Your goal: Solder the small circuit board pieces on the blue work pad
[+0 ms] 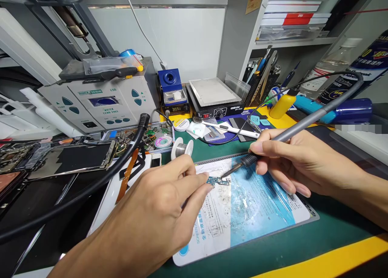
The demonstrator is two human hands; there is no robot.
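lengthwise, the circuit board (217,181) points right toward the soldering iron (291,131).

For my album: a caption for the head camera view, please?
Left hand pinches a small circuit board; right hand holds a soldering iron to it, above a repair mat.

A pale wall panel (157,35) is seen behind the worktop (339,225), bounded on the right by a grey pillar (233,39) with a brown note (254,1) fixed to it. A white shelf (291,41) is stacked with flat packages (291,21); a dark metal frame (72,23) is mounted at left.
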